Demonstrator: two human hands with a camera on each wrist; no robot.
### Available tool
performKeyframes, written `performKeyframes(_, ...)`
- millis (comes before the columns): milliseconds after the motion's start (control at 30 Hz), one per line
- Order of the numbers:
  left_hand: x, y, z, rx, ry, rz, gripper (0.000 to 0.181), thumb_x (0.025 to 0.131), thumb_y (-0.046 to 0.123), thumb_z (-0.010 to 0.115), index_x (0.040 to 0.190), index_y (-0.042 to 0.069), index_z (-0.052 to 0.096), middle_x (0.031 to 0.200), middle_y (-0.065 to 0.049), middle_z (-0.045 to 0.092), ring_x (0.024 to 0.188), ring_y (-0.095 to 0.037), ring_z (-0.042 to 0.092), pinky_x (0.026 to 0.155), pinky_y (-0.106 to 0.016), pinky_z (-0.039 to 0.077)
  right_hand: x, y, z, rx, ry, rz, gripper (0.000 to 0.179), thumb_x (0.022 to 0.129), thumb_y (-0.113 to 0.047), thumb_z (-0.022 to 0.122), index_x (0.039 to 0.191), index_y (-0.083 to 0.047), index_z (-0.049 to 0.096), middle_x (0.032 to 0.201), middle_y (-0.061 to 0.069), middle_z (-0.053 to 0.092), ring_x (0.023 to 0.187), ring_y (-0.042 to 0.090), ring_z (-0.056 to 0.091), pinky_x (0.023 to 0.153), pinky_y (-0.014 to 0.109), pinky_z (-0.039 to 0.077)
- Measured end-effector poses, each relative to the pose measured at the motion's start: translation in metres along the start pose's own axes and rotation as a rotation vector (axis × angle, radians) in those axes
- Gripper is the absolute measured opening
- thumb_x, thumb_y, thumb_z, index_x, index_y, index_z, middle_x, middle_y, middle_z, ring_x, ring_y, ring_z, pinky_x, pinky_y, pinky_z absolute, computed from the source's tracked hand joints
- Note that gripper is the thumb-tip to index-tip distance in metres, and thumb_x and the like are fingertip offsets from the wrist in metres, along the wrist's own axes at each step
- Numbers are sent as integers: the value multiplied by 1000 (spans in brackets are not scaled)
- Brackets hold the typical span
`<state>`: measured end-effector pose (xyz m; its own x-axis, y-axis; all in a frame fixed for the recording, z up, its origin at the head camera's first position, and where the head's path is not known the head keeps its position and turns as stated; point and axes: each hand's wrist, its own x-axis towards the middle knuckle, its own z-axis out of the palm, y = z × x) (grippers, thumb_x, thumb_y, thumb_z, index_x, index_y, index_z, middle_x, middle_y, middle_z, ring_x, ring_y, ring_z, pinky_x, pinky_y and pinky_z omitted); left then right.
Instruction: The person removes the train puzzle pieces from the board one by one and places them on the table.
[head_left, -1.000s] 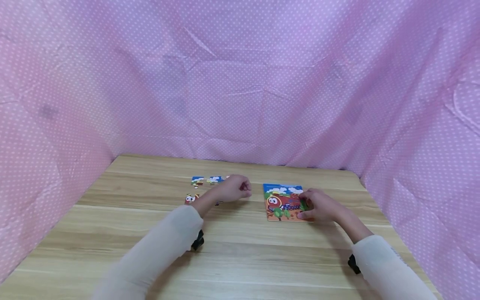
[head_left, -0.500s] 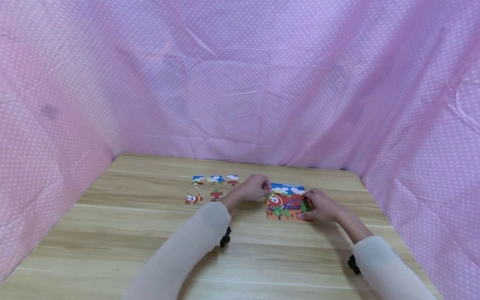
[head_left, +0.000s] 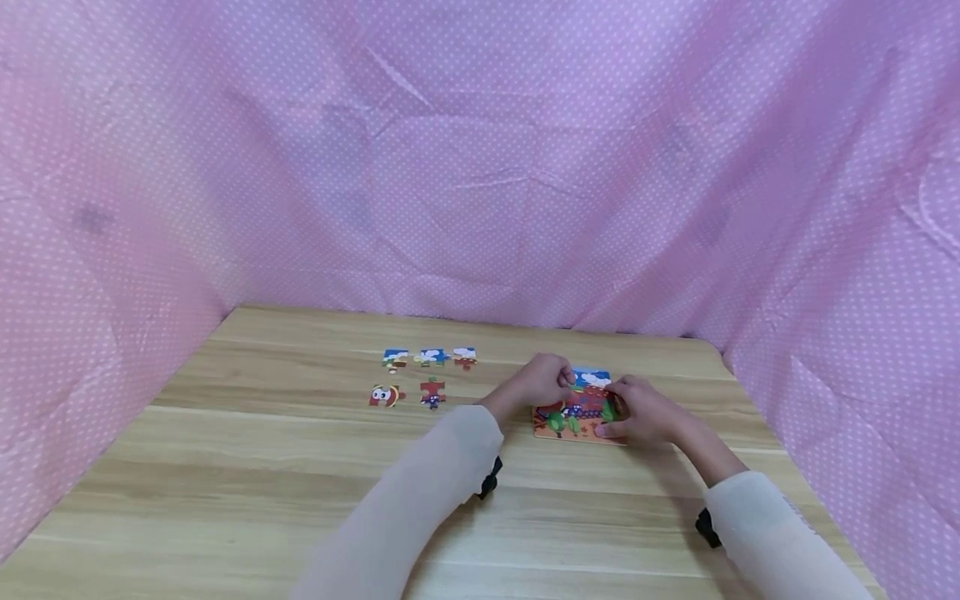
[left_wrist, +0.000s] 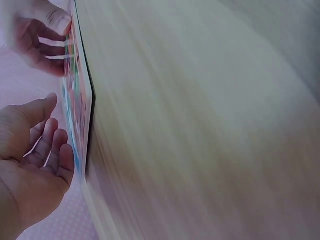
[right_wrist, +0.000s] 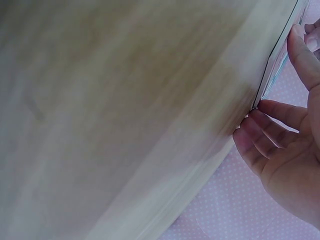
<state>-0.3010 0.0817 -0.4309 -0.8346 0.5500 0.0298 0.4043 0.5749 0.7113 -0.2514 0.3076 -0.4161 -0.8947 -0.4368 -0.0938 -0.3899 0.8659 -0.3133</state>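
Observation:
A caterpillar jigsaw puzzle (head_left: 558,427) lies flat on the table, partly covered by both hands. My left hand (head_left: 547,380) is over its left part, fingers loosely bent. In the left wrist view the left hand (left_wrist: 37,160) has nothing between thumb and fingers, which are close beside the puzzle (left_wrist: 80,110). My right hand (head_left: 643,412) holds the puzzle's right side, thumb toward the near edge and fingers farther back. In the right wrist view, the right hand's fingertips (right_wrist: 256,106) meet the puzzle's edge (right_wrist: 270,62).
Several loose jigsaw pieces lie left of the puzzle on the wooden table (head_left: 247,450). A cloud piece (head_left: 433,357) is in the back row; a piece with eyes (head_left: 386,396) and a red piece (head_left: 432,392) form the front one. Pink dotted cloth (head_left: 480,208) hangs behind.
My left hand has moved right from beside the loose pieces to over the puzzle, uncovering pieces it hid before. The right hand stays at the puzzle's right side.

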Motion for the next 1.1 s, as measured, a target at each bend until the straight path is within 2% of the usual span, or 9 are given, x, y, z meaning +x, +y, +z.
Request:
performKeyframes(167, 6, 6, 9, 19, -25, -9, 19, 92, 19, 79, 105, 8, 72, 88, 6, 62, 80, -5, 56, 74, -17, 48, 0, 1, 1, -1, 10, -26, 86, 86, -47, 82, 136, 16, 53, 129, 29, 54, 120, 43, 51, 102, 59, 44)
performKeyframes(267, 9, 10, 14, 60, -37, -20, 26, 92, 25, 79, 111, 9, 73, 93, 6, 64, 83, -6, 57, 76, -18, 48, -2, 3, 1, -13, 17, -34, 85, 85, -48, 82, 135, 16, 53, 126, 28, 56, 117, 41, 53, 100, 58, 45)
performKeyframes(400, 10, 14, 19, 113, -35, -86, 35, 92, 31, 79, 119, 11, 71, 107, 4, 68, 95, -7, 61, 84, -21, 50, -1, 4, 1, -18, 21, -45, 85, 85, -49, 82, 135, 14, 54, 127, 27, 56, 117, 42, 53, 100, 58, 45)
performKeyframes(533, 10, 15, 21, 121, -25, -135, 38, 91, 33, 80, 122, 13, 71, 115, 4, 69, 103, -9, 61, 89, -23, 51, 2, 4, 0, -20, 18, -55, 86, 85, -50, 81, 136, 14, 54, 127, 28, 55, 118, 43, 53, 101, 59, 44)
performKeyframes(867, 10, 14, 24, 89, -8, -160, 26, 88, 33, 83, 109, 19, 73, 102, 9, 66, 91, -6, 57, 84, -24, 49, 3, 2, 0, -15, 2, -41, 86, 85, -49, 82, 135, 15, 53, 128, 28, 55, 119, 43, 53, 102, 60, 44)
performKeyframes(1100, 10, 13, 25, 64, -8, -172, 24, 88, 32, 84, 104, 20, 73, 95, 10, 62, 87, -7, 55, 79, -23, 47, 3, 1, -1, -13, -5, -31, 86, 85, -49, 81, 135, 15, 53, 128, 27, 55, 119, 43, 53, 102, 59, 44)
